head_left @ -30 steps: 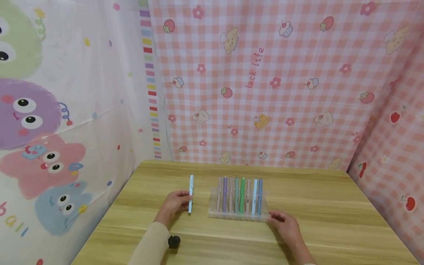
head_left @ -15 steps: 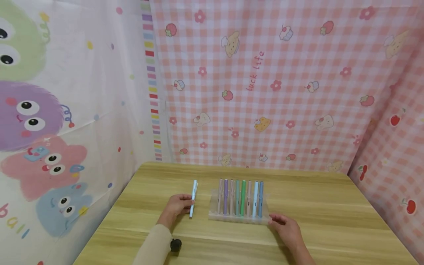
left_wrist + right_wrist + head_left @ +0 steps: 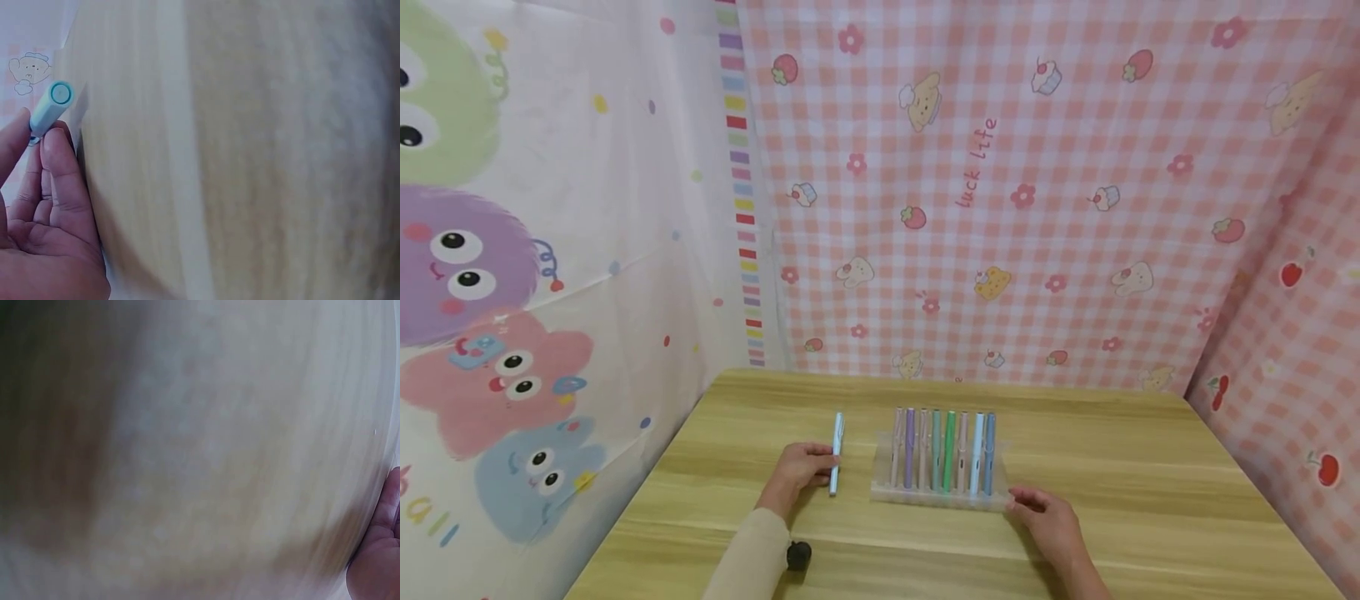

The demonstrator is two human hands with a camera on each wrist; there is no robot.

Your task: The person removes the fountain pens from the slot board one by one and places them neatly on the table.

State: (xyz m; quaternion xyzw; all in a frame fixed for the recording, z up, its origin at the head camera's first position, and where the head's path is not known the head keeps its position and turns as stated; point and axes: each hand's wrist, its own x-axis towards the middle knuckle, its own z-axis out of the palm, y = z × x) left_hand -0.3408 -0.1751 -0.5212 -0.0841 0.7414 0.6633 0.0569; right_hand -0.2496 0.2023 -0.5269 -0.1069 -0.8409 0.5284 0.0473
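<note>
In the head view, my left hand (image 3: 801,473) pinches a light blue pen (image 3: 837,450) between thumb and fingers, left of a clear pen rack (image 3: 880,493). The pen is nearly upright in that view, its top leaning slightly right. The left wrist view shows the round end of this pen (image 3: 50,107) above the fingertips. Several capped pens stand side by side in the rack, among them a purple pen (image 3: 910,450), a green pen (image 3: 950,454) and a dark blue pen (image 3: 989,454). My right hand (image 3: 1048,521) holds the rack's front right corner with thumb and fingertips.
The rack stands on a wood-grain table (image 3: 1150,492). A pink checked curtain (image 3: 1075,275) hangs behind the table, and a white cartoon curtain (image 3: 647,208) hangs along the left. A small black object (image 3: 798,556) sits at my left sleeve (image 3: 748,550).
My left hand has brought the light blue pen slightly toward me and to the right, and its top has tipped a little right. The right hand stays at the rack's corner.
</note>
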